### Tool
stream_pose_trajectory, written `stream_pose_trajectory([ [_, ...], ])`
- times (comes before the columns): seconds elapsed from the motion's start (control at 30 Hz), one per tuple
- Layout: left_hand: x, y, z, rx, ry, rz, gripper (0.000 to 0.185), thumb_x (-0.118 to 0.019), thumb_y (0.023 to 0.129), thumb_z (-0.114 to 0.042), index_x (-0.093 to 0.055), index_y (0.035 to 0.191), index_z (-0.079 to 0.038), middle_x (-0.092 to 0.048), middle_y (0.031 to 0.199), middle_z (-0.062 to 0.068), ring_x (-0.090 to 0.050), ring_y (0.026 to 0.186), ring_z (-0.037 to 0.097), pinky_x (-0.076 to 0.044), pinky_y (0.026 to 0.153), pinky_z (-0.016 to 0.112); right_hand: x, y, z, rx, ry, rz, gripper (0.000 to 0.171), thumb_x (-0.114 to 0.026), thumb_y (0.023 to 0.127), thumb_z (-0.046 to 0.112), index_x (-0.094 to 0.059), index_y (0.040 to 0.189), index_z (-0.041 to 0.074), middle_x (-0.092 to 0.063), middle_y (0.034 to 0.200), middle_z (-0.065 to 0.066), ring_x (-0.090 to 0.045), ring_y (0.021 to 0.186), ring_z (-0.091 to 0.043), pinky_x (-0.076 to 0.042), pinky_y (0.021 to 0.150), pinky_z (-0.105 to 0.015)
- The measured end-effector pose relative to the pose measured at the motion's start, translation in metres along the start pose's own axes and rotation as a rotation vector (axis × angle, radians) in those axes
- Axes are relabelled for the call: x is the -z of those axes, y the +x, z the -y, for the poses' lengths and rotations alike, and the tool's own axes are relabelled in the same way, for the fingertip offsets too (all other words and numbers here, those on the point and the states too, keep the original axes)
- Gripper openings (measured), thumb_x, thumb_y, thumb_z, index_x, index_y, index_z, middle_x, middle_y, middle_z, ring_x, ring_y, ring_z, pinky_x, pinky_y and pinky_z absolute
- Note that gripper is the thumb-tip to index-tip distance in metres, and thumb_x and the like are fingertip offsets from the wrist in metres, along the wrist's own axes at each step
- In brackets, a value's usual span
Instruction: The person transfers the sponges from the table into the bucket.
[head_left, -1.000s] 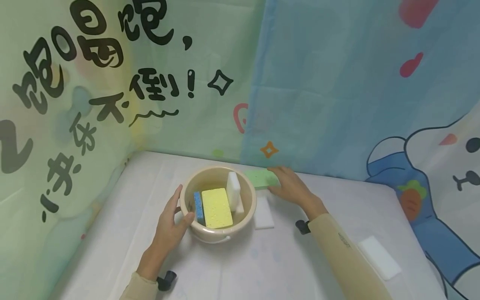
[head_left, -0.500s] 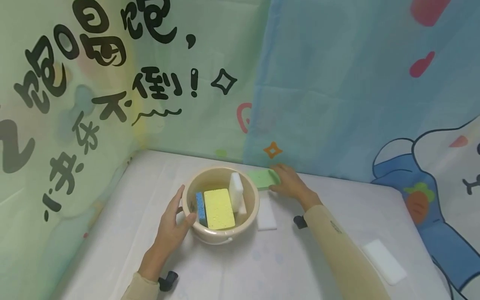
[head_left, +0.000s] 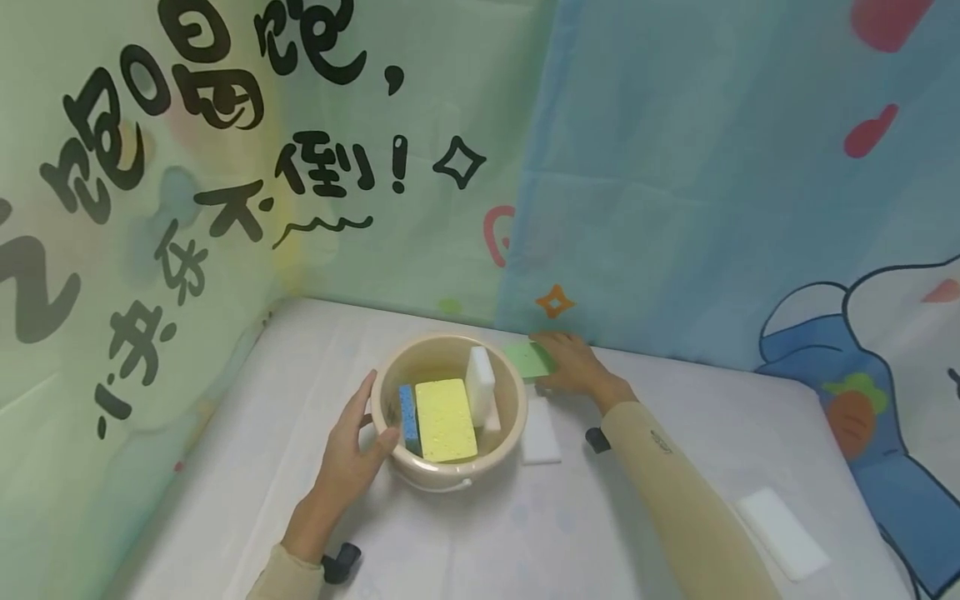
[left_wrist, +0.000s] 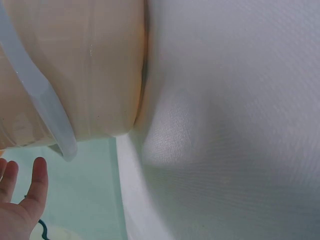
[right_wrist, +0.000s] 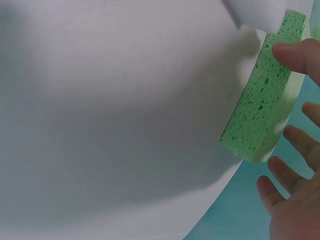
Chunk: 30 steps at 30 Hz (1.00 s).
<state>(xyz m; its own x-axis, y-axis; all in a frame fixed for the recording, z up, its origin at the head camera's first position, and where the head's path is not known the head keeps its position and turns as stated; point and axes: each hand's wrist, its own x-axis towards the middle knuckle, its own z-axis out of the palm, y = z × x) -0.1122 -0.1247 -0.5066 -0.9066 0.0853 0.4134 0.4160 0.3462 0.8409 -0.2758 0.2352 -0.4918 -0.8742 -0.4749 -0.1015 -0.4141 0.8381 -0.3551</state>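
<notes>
A cream bucket stands mid-table, holding a yellow sponge, a blue sponge and upright white pieces, one a white block. My left hand is at its left side, thumb at the rim. In the left wrist view, its fingers look extended below the bucket wall. Right of the bucket, by the back edge, lies a green sponge; my right hand reaches over its right end. In the right wrist view, the thumb overlaps its porous face, the other fingers spread alongside.
A flat white block lies just right of the bucket, and another white block is farther right, beside my right sleeve. Printed curtains rise along the table's back edge. The bucket's white handle hangs down its side.
My right hand has moved left, covering more of the green sponge. My left hand keeps its place at the bucket, while the whole head view has shifted slightly.
</notes>
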Motion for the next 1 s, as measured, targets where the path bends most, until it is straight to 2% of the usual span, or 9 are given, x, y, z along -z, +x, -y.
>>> stream_pose_trajectory([
  [0.5, 0.001, 0.000, 0.000, 0.002, 0.008, 0.004, 0.075, -0.058, 0.097, -0.036, -0.025, 0.159, -0.011, -0.031, 0.160, 0.012, -0.034, 0.144, 0.028, -0.046, 0.104, 0.051, -0.001, 0.006, 0.001, -0.020, -0.024, 0.038, 0.077, -0.079, 0.084, 0.022, -0.044, 0.149, 0.002, -0.044, 0.148, -0.026, -0.032, 0.135, -0.053, -0.023, 0.111, -0.070],
  [0.73, 0.001, 0.000, -0.003, 0.012, 0.005, 0.000, 0.076, -0.059, 0.095, -0.033, -0.026, 0.159, -0.011, -0.031, 0.161, 0.009, -0.034, 0.144, 0.027, -0.046, 0.104, 0.051, 0.004, 0.000, 0.000, -0.036, -0.056, 0.044, 0.077, -0.080, 0.083, 0.026, -0.046, 0.148, 0.002, -0.045, 0.147, -0.025, -0.032, 0.135, -0.053, -0.024, 0.110, -0.070],
  [1.0, 0.001, -0.001, -0.004, -0.003, 0.002, 0.000, 0.076, -0.059, 0.097, -0.036, -0.025, 0.159, -0.009, -0.031, 0.160, 0.012, -0.034, 0.144, 0.028, -0.046, 0.104, 0.051, 0.014, -0.014, 0.003, -0.026, -0.072, 0.035, 0.074, -0.081, 0.083, 0.028, -0.050, 0.145, 0.001, -0.048, 0.145, -0.025, -0.035, 0.134, -0.052, -0.026, 0.108, -0.072],
])
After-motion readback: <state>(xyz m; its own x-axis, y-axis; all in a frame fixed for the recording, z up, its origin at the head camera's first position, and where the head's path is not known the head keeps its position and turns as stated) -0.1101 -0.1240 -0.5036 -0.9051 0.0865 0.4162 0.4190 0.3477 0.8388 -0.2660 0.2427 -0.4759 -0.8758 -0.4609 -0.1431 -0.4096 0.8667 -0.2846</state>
